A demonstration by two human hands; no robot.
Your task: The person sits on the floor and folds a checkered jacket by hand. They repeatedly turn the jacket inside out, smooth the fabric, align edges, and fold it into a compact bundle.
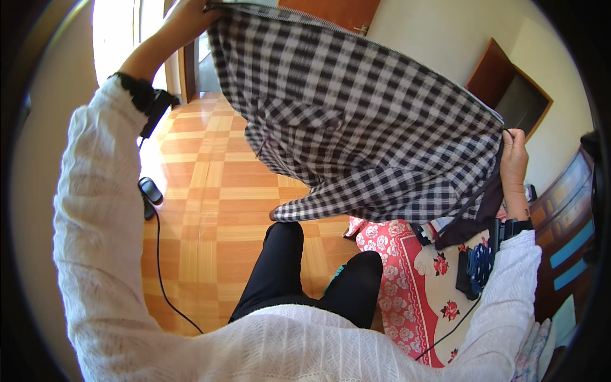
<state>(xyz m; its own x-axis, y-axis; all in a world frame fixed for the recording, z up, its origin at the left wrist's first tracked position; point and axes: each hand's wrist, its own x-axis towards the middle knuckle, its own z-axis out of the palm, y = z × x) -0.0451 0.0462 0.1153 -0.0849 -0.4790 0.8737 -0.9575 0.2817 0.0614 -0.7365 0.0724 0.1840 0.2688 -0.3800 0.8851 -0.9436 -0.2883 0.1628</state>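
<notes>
A black-and-white checked jacket (pixel 363 100) hangs stretched between my two hands in front of me. My left hand (pixel 193 19), raised at the upper left, grips one end of its zippered edge; the fingertips are partly cut off by the frame. At the right, my right hand (pixel 514 153) pinches the other end of that edge. The zipper teeth run along the top between them. A pocket flap (pixel 300 113) shows on the near face, and one sleeve (pixel 329 203) droops towards my knees. Dark lining (pixel 484 205) hangs below my right hand.
To my right is a surface draped with a red floral cloth (pixel 389 272), bearing folded dark and blue garments (pixel 477 267). A wooden cabinet (pixel 563 229) stands beyond. Black shoes (pixel 151 191) and a cable (pixel 160 267) lie on the parquet floor (pixel 205 205) to my left.
</notes>
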